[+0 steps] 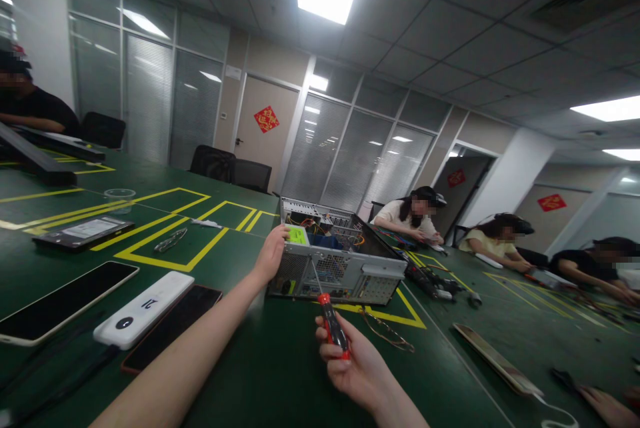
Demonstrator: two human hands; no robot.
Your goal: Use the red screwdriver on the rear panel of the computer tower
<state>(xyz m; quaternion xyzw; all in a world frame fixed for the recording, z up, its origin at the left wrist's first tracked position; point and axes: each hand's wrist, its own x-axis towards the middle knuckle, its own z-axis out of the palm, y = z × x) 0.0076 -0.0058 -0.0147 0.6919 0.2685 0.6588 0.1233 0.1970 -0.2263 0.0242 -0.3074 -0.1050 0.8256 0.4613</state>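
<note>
An open computer case (370, 271) lies on the green table in front of me, with cables and parts showing inside. My left hand (273, 253) grips its near left corner, fingers bent over the top edge beside a power supply with a yellow-green label (296, 235). In my right hand (347, 358) is a screwdriver (333, 327) with a red and black handle, fingers wrapped round it. Its shaft points up and away toward the case's perforated near panel. Whether the tip touches the panel or a screw, I cannot tell.
Left of the case are a hard drive (83, 231), a plastic cup (120, 200), a white power bank (145, 308) and two phones. Loose wires (387, 331) lie just right of my right hand. Another phone (495, 358) lies farther right. Several people work around the table.
</note>
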